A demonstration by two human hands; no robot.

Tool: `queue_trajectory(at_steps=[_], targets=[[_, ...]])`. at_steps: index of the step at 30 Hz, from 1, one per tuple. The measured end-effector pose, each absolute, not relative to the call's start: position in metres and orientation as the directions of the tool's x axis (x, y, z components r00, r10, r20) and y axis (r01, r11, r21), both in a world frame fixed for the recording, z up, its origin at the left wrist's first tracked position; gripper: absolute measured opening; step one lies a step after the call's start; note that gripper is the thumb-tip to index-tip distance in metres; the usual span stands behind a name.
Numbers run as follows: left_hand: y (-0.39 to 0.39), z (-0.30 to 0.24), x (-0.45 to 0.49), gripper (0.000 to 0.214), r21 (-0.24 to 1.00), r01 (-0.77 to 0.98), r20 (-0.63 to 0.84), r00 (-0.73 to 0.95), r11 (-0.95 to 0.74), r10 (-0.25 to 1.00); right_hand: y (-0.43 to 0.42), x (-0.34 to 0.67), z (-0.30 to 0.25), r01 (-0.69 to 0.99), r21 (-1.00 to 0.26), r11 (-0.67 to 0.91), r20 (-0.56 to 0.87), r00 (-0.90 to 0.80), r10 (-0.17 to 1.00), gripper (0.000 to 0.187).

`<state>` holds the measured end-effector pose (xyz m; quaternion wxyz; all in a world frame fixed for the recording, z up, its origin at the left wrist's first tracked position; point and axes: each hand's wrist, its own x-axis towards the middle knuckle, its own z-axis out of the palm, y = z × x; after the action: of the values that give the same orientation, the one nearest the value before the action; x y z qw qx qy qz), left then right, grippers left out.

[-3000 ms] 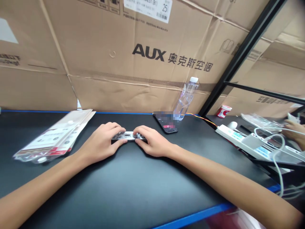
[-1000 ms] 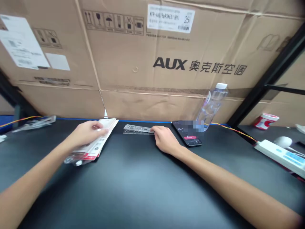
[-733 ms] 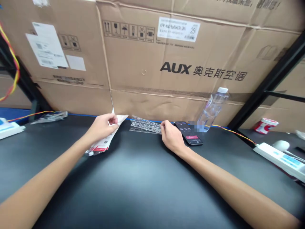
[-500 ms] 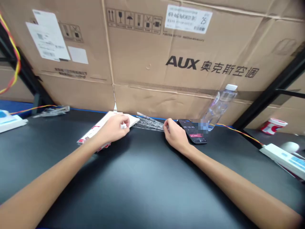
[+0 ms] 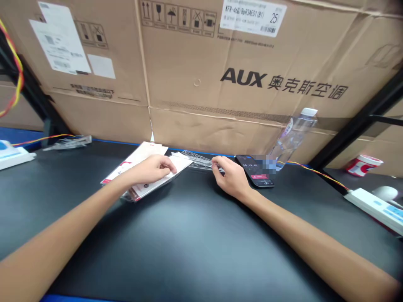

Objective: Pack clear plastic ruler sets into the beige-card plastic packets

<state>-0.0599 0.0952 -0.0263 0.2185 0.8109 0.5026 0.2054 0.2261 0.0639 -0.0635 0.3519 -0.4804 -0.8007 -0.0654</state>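
My left hand [image 5: 154, 170] lies on a flat white-and-red printed packet [image 5: 138, 156], fingers curled over it, gripping it against the black bench top [image 5: 176, 235]. My right hand [image 5: 231, 177] has its fingertips at the right end of a clear plastic strip with cut-outs [image 5: 195, 159], which looks pinched. The strip's left end is hidden under the packet's corner. Just right of my right hand lies a black phone [image 5: 254, 171] showing a timer, partly blurred.
A clear plastic bottle [image 5: 292, 138] stands behind the phone against a large cardboard AUX box [image 5: 242, 79]. A white power strip [image 5: 374, 207] and a red-and-white cup [image 5: 363, 165] are at right. Another clear strip [image 5: 69, 143] and a cable lie at back left.
The two hands have moved apart since the strip was held between them. Over the last second, the packet has swung flatter and slid right over the strip's left end.
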Motion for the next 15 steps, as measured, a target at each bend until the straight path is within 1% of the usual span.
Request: queue_trajectory(at_steps=[2, 3, 5, 7, 11, 13, 15], targets=[[0.0928, -0.0246, -0.0591, 0.026, 0.539, 0.725, 0.068, 0.469, -0.428, 0.88, 0.0649, 0.2272, -0.064, 0.817, -0.209, 0.538, 0.632, -0.307, 0.712, 0.02], [0.092, -0.0242, -0.0589, 0.03, 0.527, 0.727, 0.054, 0.488, -0.44, 0.871, 0.0658, 0.2278, -0.0642, 0.818, -0.204, 0.537, 0.637, -0.306, 0.708, 0.021], [0.091, -0.024, -0.0587, 0.038, 0.511, 0.744, 0.062, 0.469, -0.432, 0.881, 0.0679, 0.2288, -0.0647, 0.823, -0.203, 0.53, 0.651, -0.291, 0.701, 0.022], [0.091, -0.0239, -0.0591, 0.042, 0.509, 0.758, 0.055, 0.445, -0.409, 0.894, 0.0695, 0.2296, -0.0653, 0.826, -0.198, 0.527, 0.66, -0.285, 0.695, 0.023], [0.0929, -0.022, -0.0626, 0.033, 0.539, 0.756, -0.002, 0.442, -0.371, 0.897, 0.0712, 0.2312, -0.0672, 0.819, -0.196, 0.539, 0.652, -0.302, 0.696, 0.021], [0.0939, -0.0209, -0.0647, 0.028, 0.574, 0.733, -0.01, 0.451, -0.364, 0.893, 0.0719, 0.2323, -0.0683, 0.819, -0.202, 0.537, 0.652, -0.297, 0.698, 0.019], [0.0947, -0.0205, -0.0661, 0.028, 0.608, 0.718, 0.002, 0.426, -0.34, 0.905, 0.0726, 0.2333, -0.0694, 0.82, -0.207, 0.534, 0.656, -0.288, 0.698, 0.017]])
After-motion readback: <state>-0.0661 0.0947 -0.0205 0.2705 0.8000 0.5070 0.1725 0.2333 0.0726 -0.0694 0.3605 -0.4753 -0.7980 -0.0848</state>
